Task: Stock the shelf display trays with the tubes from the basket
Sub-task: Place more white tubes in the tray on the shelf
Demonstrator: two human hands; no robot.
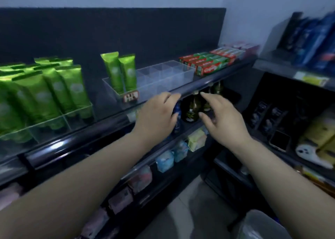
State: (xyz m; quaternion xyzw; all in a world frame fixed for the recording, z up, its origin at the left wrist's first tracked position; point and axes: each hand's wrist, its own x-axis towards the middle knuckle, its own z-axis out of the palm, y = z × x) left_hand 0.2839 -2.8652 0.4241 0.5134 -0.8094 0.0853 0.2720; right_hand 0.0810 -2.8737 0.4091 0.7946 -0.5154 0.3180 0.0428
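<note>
Both arms extend forward toward the front rail of the top shelf [87, 130].

The left hand [155, 117] hovers just before the rail, back toward the camera, fingers reaching forward and only loosely bent. It holds nothing. The right hand [222, 117] is level with it and just beside it, fingers spread wide and thumb apart, also holding nothing. The two hands do not touch.

Stock on the top shelf:
- The left tray [76, 111], of clear plastic, is packed with upright green tubes [45, 93].
- The middle tray [172, 73], also clear, sits directly beyond the hands. A pair of tubes [119, 71] stands upright at its left end, side by side; the other compartments are unfilled.
- Red-and-green toothpaste boxes [208, 64] lie stacked just right of the middle tray.

On the shelf below, between and behind the hands, stand dark bottles [191, 108].

A pale container [261, 224] sits at the lower right edge of the view, near the right forearm. It is probably the basket, but it is blurred and its contents cannot be made out. A phone [279, 140] lies on the side shelving to the right.
</note>
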